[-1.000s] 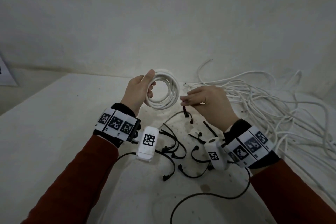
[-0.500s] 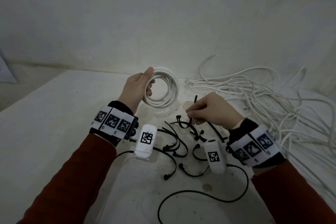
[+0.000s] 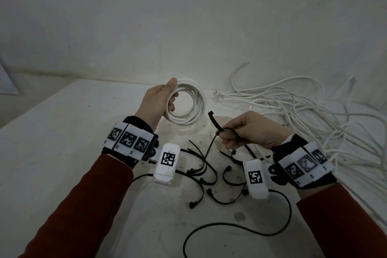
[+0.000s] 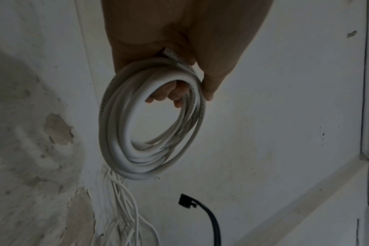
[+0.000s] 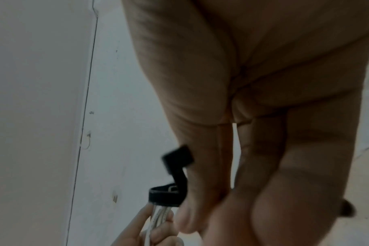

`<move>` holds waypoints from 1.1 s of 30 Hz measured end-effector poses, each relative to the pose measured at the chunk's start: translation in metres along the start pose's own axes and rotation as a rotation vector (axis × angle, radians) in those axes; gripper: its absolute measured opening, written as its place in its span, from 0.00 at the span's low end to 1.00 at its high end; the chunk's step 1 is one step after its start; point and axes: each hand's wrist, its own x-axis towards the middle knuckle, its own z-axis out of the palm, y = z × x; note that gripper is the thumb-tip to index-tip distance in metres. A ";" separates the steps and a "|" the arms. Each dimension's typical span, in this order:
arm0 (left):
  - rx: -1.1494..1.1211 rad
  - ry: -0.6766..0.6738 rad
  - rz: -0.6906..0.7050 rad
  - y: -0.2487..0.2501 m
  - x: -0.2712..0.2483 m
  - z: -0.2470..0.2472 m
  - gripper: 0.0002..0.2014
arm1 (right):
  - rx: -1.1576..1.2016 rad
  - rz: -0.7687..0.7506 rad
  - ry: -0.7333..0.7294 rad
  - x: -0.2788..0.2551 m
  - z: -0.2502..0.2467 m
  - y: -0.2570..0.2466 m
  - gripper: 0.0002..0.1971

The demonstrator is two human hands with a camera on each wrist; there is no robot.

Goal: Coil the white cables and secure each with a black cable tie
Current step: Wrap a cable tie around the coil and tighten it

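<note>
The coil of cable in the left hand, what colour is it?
White. The coil of cable shows best in the left wrist view, held by the left hand.

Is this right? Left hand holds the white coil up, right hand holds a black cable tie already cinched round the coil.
Not quite. The left hand does hold the white coil up, and the right hand holds a black cable tie, but the tie is clear of the coil, not round it. The head view shows the gap.
</note>
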 end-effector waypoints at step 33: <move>0.009 -0.217 0.025 0.026 -0.038 0.037 0.21 | -0.545 -1.099 0.748 -0.008 0.011 -0.018 0.08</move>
